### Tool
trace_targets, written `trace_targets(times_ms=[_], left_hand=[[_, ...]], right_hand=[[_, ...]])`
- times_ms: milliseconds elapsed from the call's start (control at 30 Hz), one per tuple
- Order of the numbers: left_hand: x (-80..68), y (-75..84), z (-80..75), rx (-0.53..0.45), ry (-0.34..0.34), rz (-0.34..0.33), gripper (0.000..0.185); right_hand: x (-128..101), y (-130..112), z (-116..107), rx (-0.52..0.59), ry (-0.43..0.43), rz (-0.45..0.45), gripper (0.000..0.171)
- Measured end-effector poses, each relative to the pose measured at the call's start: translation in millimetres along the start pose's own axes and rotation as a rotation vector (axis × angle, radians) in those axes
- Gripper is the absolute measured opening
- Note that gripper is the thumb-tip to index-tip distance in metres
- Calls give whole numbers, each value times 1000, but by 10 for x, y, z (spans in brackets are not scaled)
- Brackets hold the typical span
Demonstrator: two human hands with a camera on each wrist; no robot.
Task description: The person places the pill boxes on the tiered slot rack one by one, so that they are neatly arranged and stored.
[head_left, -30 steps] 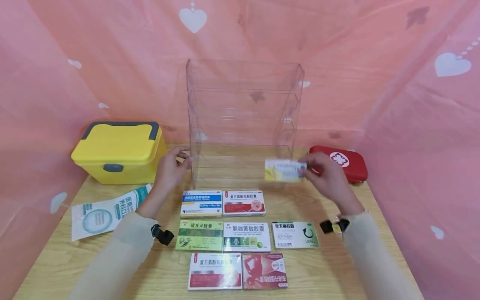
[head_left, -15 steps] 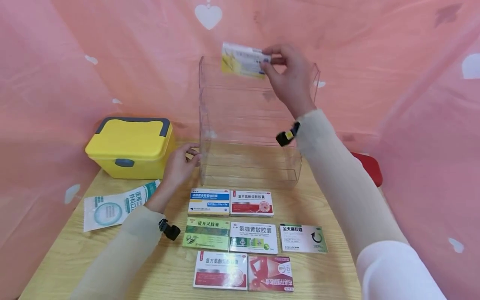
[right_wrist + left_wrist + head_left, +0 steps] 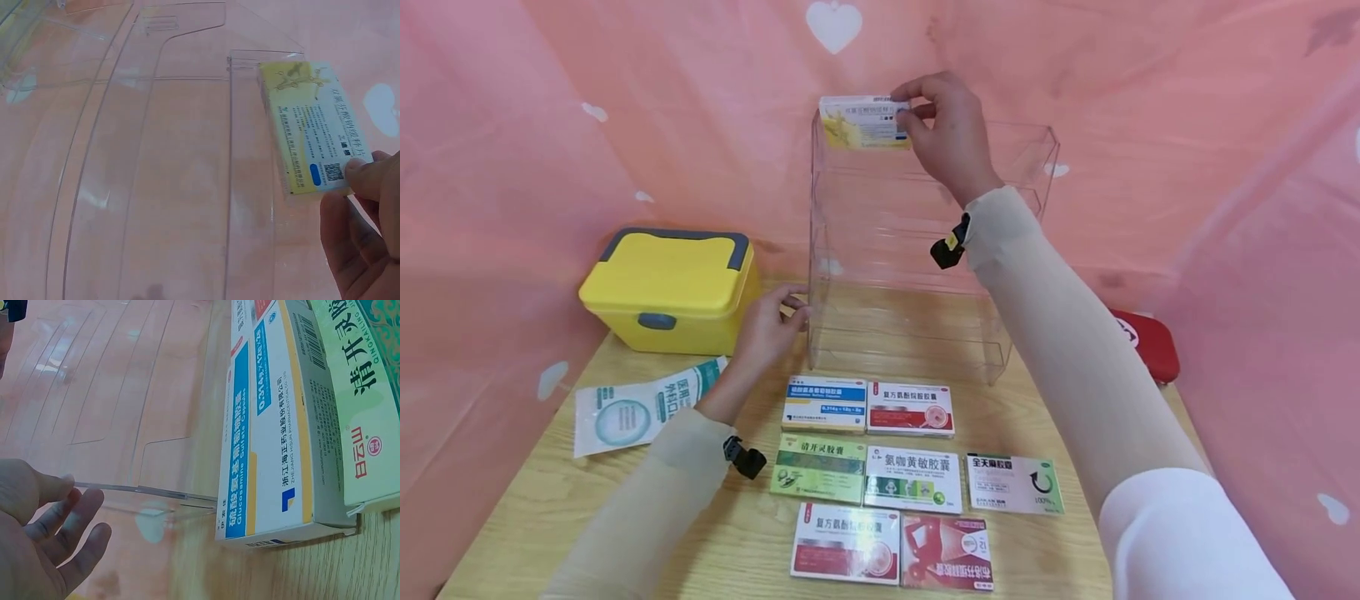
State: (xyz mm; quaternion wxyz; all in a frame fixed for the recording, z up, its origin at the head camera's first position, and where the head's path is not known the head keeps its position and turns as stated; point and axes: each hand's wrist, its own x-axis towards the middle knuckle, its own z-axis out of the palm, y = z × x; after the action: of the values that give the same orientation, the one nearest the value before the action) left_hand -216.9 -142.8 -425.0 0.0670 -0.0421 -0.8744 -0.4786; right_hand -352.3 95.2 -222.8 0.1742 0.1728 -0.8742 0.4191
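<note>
Right grip: your right hand (image 3: 943,133) pinches the small yellow-and-white medicine box (image 3: 865,122) by its right end, thumb and fingertips (image 3: 365,178) closed on the end that carries the code.
Box location: held in the air at the top left corner of the tall clear acrylic tiered rack (image 3: 925,242), out to the left of your grip.
Box axis: long side runs level, left to right, along the rack's top front edge; printed face towards you.
Key relation: the top tier lies just below and behind the box; the wrist view cannot settle whether the box touches the acrylic.
Left grip: your left hand (image 3: 771,329) rests relaxed, fingers (image 3: 75,519) laid against the rack's lower left front edge, holding nothing.
Nearer hand: the right; the left is well below, at the rack's foot.
Desk: seven flat medicine boxes (image 3: 880,475) lie in rows on the light wooden desk (image 3: 535,500), below both grips.
Left of left grip: yellow plastic lidded case (image 3: 673,287); white-and-teal mask packet (image 3: 640,408).
</note>
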Motion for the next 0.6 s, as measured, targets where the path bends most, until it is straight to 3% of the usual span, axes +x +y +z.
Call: trace_targets(times_ms=[133, 300, 467, 600], left_hand=[[-11, 11, 3, -7, 6, -7, 31], [-2, 17, 38, 0, -10, -5, 31], [-6, 20, 42, 0, -26, 2, 31], [-22, 21, 34, -10, -32, -9, 31]], right_hand=[[-3, -1, 29, 31, -59, 35, 23], [-35, 47, 7, 13, -65, 65, 22], [-106, 92, -24, -100, -20, -23, 21], [-319, 113, -74, -146, 47, -134, 20]])
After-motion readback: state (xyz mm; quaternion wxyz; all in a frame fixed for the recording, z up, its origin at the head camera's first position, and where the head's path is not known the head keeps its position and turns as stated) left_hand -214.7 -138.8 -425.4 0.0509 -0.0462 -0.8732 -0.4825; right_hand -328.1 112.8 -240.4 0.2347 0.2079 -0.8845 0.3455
